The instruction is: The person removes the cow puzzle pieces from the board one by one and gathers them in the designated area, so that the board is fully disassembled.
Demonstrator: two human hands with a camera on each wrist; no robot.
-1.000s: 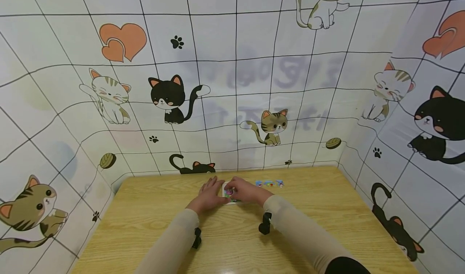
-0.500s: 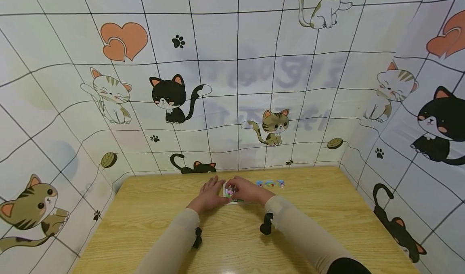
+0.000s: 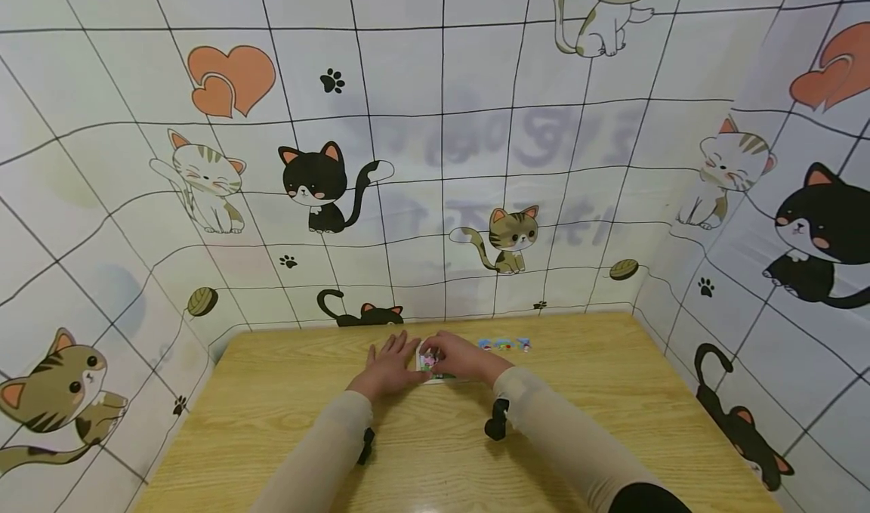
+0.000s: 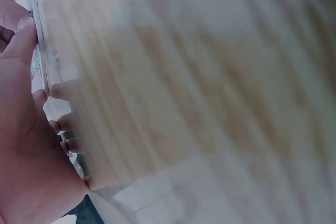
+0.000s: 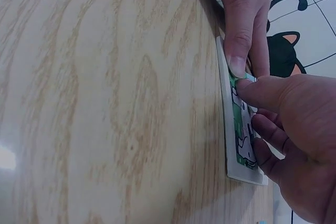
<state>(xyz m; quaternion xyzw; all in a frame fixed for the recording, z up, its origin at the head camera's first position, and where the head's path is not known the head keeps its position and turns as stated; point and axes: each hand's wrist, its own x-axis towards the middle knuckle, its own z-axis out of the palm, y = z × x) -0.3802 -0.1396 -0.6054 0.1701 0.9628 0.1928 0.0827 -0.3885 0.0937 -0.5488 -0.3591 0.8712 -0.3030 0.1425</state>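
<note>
Puzzle board [image 3: 435,367] lies flat, long axis unclear to us beneath both hands; left hand [image 3: 390,365] fingers spread, right hand [image 3: 461,357] pinching a piece

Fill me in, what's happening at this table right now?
A person sits at a wooden table with both hands on a small white card printed in green and pink, lying flat near the far edge. The left hand rests on the card's left side, thumb on its edge. The right hand touches the printed face with its fingertips. A strip of small colourful pieces lies just right of the hands, untouched. Cat-patterned panels wall in the table.
</note>
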